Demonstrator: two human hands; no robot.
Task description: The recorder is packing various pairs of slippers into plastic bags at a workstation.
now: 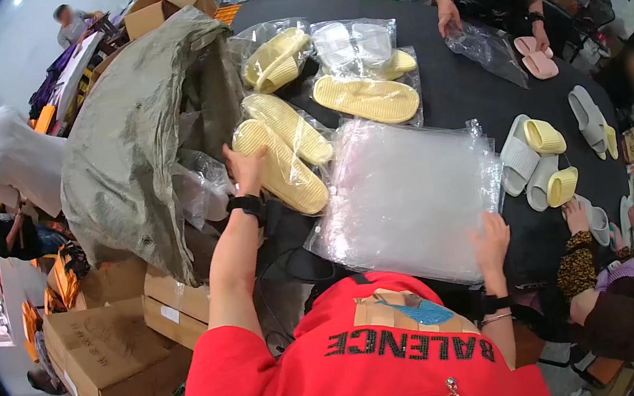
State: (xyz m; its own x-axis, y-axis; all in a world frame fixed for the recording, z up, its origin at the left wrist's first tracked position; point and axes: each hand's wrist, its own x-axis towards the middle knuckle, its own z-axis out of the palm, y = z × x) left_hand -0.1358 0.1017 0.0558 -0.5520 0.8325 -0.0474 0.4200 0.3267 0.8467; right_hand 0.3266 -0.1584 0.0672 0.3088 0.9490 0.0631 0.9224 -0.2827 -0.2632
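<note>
In the head view, the left hand is touching the left edge of a bagged pair of yellow slippers, which is lying on the black desk between a grey-green sack and a stack of clear bags. The right hand is resting at the stack's right edge, fingers bending; whether either hand is gripping, I cannot tell.

Bag stack glossy plastic; yellow slippers ribbed; sack matt, wrinkled.
</note>
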